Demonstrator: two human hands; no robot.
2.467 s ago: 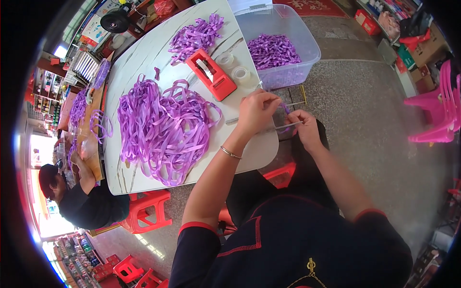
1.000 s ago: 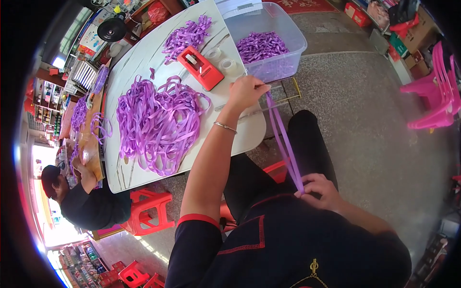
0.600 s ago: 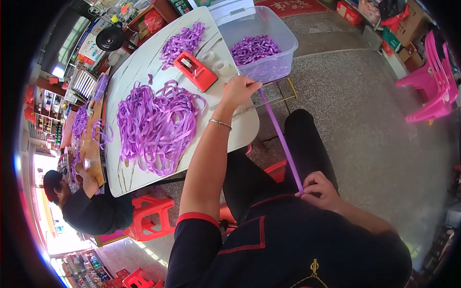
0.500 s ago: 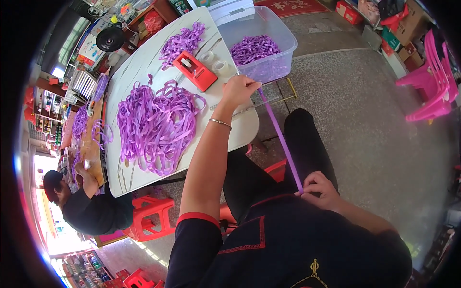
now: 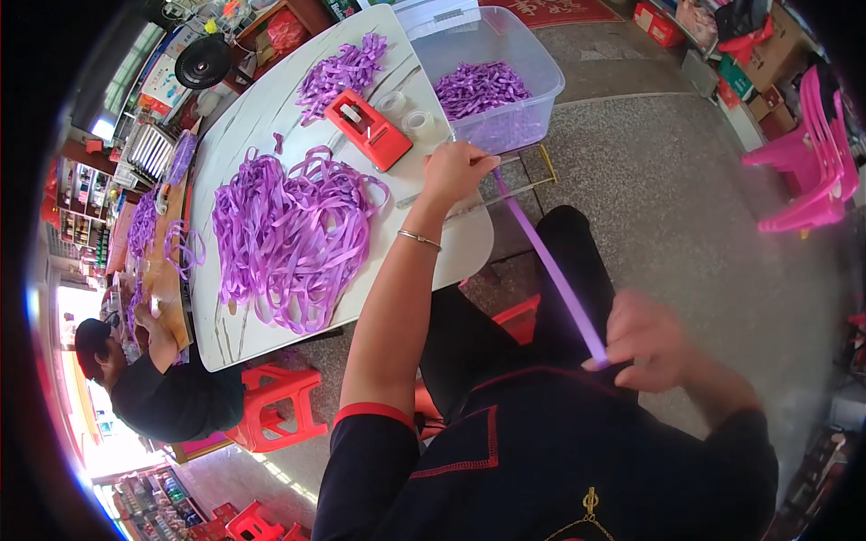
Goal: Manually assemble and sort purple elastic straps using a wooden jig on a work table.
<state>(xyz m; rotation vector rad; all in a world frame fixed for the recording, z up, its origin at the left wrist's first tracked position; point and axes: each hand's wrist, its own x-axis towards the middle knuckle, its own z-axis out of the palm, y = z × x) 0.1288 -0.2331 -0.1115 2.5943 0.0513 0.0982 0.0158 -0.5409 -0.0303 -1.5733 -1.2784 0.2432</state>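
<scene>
A purple ribbon (image 5: 552, 261) stretches taut over my lap, off the table's right corner. Its far end is pinched in my left hand (image 5: 458, 171), beside the table edge. My right hand (image 5: 648, 343), slightly blurred, grips the near end between thumb and fingers. A clear ruler-like strip (image 5: 494, 200) juts from the table edge below my left hand. Left of my forearm lies a large loose heap of purple ribbon (image 5: 293, 239). Farther back are a red tape dispenser (image 5: 368, 131), clear tape rolls (image 5: 418, 122) and a smaller ribbon pile (image 5: 343, 77).
Beyond the white marbled table (image 5: 262, 126), a clear plastic bin (image 5: 532, 95) holds short purple ribbon pieces. At left, another person (image 5: 171, 388) sits on a red stool (image 5: 278, 410) by a wooden table. Pink chairs (image 5: 812, 153) stand at far right.
My right hand has moved right and slightly up, drawing the ribbon end with it. My left hand has shifted slightly right.
</scene>
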